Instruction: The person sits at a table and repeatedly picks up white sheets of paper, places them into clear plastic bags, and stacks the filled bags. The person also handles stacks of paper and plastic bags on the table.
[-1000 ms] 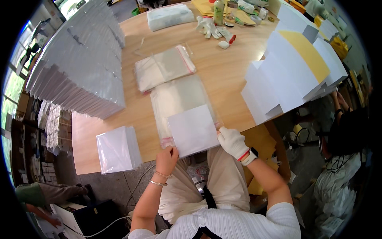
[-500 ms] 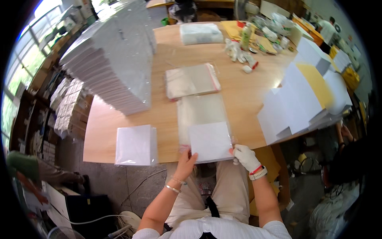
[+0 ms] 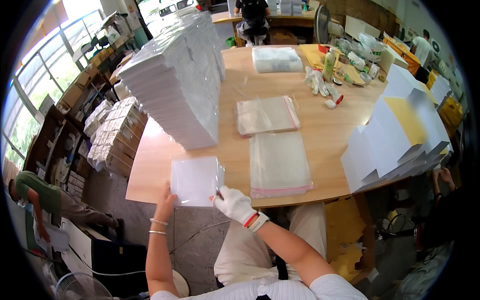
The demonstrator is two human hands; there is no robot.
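At the table's near left edge lies a square white paper stack in a clear, shiny plastic sleeve. My bare left hand grips its left side near the front corner. My right hand, in a white glove, pinches the sleeve's near right corner. To the right of it, a pile of clear plastic bags with a pink strip along the near end lies flat. A second pile of clear bags sits just beyond.
A tall pile of wrapped white stacks stands at left. Stepped white paper blocks fill the right side. White gloves, a bottle and a folded plastic bundle lie at the back. A person in green bends at far left.
Both hands have moved left from the middle bags to the stack at the table's left. The white stack that lay between them is gone from the bags, which now show bare.
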